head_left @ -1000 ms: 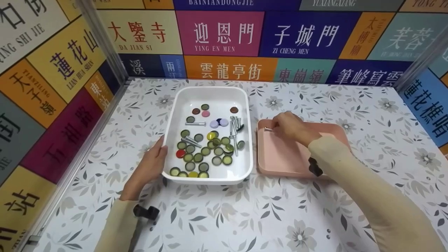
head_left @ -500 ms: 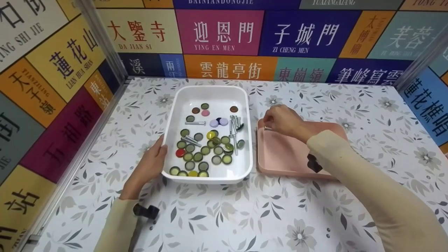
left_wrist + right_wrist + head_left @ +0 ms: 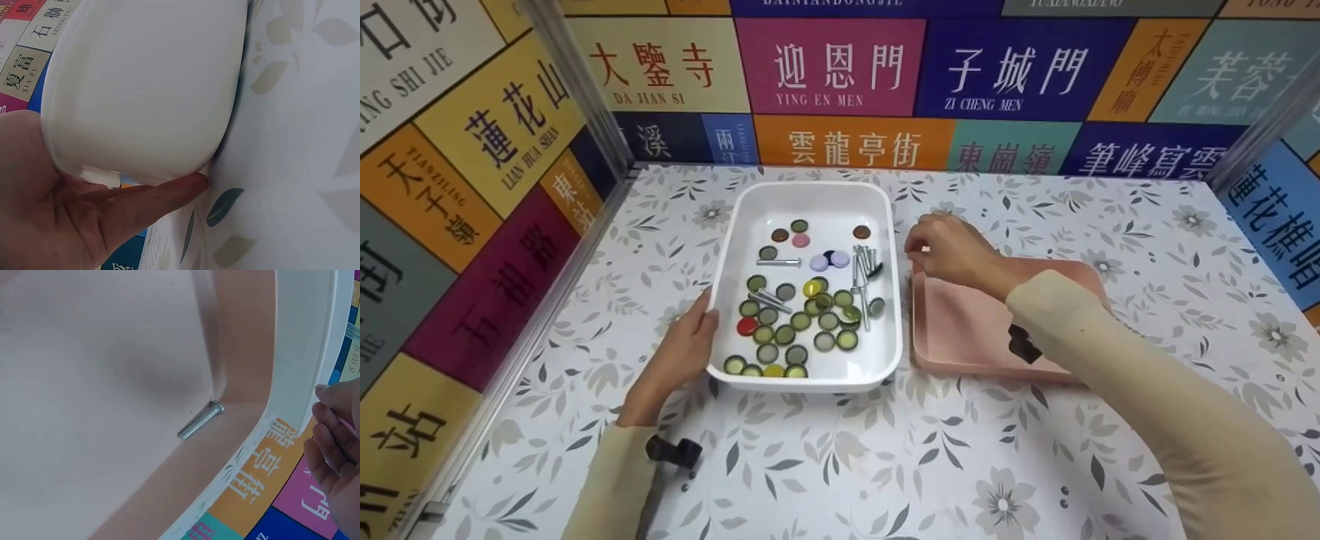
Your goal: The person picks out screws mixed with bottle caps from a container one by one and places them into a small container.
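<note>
On the left stands a white plastic box [image 3: 876, 360]. My left hand [image 3: 686, 345] rests against its left side; in the left wrist view, nearly straight fingers [image 3: 163, 199] lie along the outer wall. Inside are many bottle caps [image 3: 784, 337], mostly greenish, and several silver bolts [image 3: 778, 262]. My right hand [image 3: 952, 247] is over the far left corner of a pink tray [image 3: 997, 369]. In the right wrist view, its fingers [image 3: 323, 467] are loosely bent with nothing seen between them. A single bolt [image 3: 201, 420] lies inside the tray near that corner, hidden by the hand in the head view.
A white tablecloth [image 3: 840, 465] with grey flowers and leaves covers the table. Panels with coloured signs [image 3: 840, 71] close off the back and sides. The box and tray stand side by side with a narrow gap.
My right hand has risen up and left toward the white box's edge. The bolt earlier at its fingertips has been let go in the pink tray. My left hand has stayed in place.
</note>
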Demonstrator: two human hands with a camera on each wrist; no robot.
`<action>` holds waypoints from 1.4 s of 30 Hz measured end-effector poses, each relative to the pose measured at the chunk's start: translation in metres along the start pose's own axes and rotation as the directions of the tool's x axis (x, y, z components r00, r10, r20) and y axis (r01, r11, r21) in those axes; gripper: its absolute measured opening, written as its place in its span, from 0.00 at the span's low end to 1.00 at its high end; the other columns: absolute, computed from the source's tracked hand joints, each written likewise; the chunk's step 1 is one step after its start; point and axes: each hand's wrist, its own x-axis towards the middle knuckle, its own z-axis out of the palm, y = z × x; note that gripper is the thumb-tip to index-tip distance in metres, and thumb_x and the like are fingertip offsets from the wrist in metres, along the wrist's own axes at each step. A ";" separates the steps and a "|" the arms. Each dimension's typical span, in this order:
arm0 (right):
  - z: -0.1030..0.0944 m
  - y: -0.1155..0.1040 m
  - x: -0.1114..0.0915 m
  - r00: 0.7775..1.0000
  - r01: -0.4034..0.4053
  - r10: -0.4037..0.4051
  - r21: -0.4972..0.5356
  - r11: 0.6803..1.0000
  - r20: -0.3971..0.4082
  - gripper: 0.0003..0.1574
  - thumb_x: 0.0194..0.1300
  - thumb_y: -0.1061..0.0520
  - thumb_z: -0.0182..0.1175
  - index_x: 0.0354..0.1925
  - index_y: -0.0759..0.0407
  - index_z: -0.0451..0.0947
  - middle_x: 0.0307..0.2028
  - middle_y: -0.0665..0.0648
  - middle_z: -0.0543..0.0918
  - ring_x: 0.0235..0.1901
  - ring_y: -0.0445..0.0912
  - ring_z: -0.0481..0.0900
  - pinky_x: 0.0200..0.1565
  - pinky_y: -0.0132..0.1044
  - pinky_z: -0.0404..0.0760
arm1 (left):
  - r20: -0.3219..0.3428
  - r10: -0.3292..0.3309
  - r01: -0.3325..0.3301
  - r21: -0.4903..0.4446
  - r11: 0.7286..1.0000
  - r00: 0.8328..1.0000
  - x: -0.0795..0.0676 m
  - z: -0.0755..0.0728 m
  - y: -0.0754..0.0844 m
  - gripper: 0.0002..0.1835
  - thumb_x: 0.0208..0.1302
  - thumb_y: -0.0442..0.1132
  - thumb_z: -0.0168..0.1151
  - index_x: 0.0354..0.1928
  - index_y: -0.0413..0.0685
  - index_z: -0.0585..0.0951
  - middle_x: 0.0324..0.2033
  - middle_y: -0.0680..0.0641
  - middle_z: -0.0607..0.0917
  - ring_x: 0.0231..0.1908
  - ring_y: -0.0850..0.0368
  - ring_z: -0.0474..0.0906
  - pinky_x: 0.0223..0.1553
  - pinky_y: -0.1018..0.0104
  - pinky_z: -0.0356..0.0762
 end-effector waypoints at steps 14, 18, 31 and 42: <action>0.004 -0.025 0.014 0.994 0.086 -0.086 0.004 0.996 -0.068 0.05 0.58 0.67 0.62 0.31 0.65 0.85 0.32 0.62 0.85 0.37 0.57 0.80 0.43 0.49 0.80 | 0.007 -0.035 0.034 0.008 0.999 0.999 0.000 0.001 0.000 0.30 0.82 0.45 0.31 0.81 0.53 0.46 0.74 0.36 0.64 0.66 0.38 0.72 0.70 0.43 0.65; 0.005 -0.035 0.020 0.995 0.089 -0.089 0.005 0.996 -0.038 0.06 0.59 0.66 0.61 0.32 0.64 0.85 0.33 0.62 0.86 0.38 0.57 0.80 0.44 0.49 0.80 | 0.006 -0.030 0.030 0.009 1.000 1.000 0.000 0.000 -0.001 0.30 0.82 0.46 0.31 0.81 0.54 0.46 0.74 0.35 0.64 0.65 0.38 0.74 0.69 0.43 0.66; 0.011 -0.064 0.040 0.993 0.097 -0.097 0.001 0.995 0.074 0.09 0.63 0.60 0.63 0.38 0.64 0.87 0.38 0.62 0.87 0.43 0.56 0.80 0.48 0.48 0.80 | 0.002 -0.018 0.018 0.007 1.000 1.000 0.000 0.000 -0.001 0.30 0.81 0.45 0.32 0.81 0.54 0.47 0.72 0.34 0.68 0.59 0.39 0.79 0.67 0.43 0.69; 0.020 -0.088 0.060 0.982 0.027 -0.023 -0.019 0.999 0.186 0.11 0.64 0.55 0.65 0.41 0.61 0.88 0.42 0.59 0.90 0.46 0.56 0.84 0.51 0.48 0.81 | -0.004 -0.013 0.013 0.012 1.000 1.000 0.000 -0.001 0.000 0.30 0.81 0.45 0.32 0.81 0.53 0.47 0.73 0.34 0.66 0.64 0.36 0.75 0.69 0.43 0.66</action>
